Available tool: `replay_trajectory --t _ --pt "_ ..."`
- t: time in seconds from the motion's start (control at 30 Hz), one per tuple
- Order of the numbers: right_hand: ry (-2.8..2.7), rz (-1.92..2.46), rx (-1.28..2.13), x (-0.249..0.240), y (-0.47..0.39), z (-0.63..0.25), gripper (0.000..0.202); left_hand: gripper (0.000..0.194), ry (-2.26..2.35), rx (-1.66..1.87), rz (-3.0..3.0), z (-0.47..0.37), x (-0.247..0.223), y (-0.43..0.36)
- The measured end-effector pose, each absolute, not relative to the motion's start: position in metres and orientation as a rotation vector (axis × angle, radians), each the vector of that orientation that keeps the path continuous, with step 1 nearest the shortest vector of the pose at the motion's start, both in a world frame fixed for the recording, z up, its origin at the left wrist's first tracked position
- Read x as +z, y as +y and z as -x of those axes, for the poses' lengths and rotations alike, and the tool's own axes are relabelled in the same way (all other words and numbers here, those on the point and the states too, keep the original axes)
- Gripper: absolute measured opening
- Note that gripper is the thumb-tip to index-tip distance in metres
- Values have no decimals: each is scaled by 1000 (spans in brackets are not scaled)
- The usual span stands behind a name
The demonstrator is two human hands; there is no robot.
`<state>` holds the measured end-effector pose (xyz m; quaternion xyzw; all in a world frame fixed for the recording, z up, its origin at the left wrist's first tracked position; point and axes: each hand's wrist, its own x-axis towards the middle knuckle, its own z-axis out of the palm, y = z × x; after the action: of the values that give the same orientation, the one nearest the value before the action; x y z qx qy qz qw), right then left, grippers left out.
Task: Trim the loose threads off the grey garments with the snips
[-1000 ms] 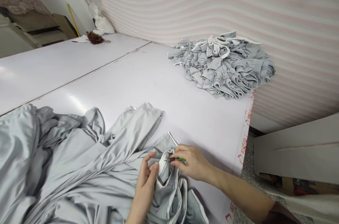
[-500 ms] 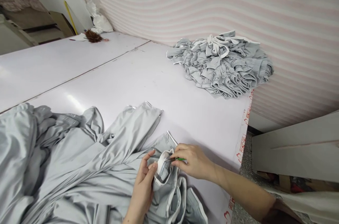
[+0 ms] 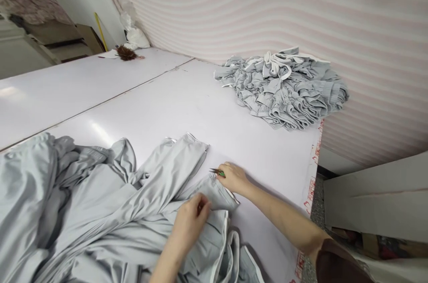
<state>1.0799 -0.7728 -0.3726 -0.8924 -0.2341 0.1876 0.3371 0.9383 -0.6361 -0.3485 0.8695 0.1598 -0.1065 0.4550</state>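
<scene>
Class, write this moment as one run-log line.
left hand: at grey cloth; right hand: holds green-handled snips; grey heap: on table

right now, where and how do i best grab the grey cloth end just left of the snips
Pinch the grey cloth end by its white-edged hem, probably best from the far side: that edge lies spread and uncovered on the table, while the rest runs into folds.
</scene>
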Motion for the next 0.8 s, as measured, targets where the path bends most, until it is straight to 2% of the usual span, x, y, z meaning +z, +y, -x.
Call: replay_trajectory --t 0.07,0.2,0.27,0.37,0.43,0.57,0.7,0.8 --pt "-625 2281 502 -374 -768 -1077 4 18 437 -2 -2242 -953 -356 -643" --pt "-657 2132 584 -369 -774 -1056 9 23 512 182 -2209 -964 -376 -660" --pt "-653 2042 573 -365 -779 -1045 9 18 533 269 -2199 -961 -384 -666" --pt "-602 2039 455 -362 -783 -1039 24 6 467 417 -2230 -949 -389 -668" --pt "-631 2096 465 -361 -781 -1039 26 2 385 621 -2296 -941 -389 -665" --pt "-752 2125 465 -358 -782 -1042 23 13 122 1010 -2421 -926 -387 -654" --pt "-769 2124 493 -346 -796 -1035 20 18 13 1103 -2471 -917 -386 -646" --pt "-898 2093 502 -334 -803 -1026 27 19 -16 1159 -2458 -915 -385 -647"
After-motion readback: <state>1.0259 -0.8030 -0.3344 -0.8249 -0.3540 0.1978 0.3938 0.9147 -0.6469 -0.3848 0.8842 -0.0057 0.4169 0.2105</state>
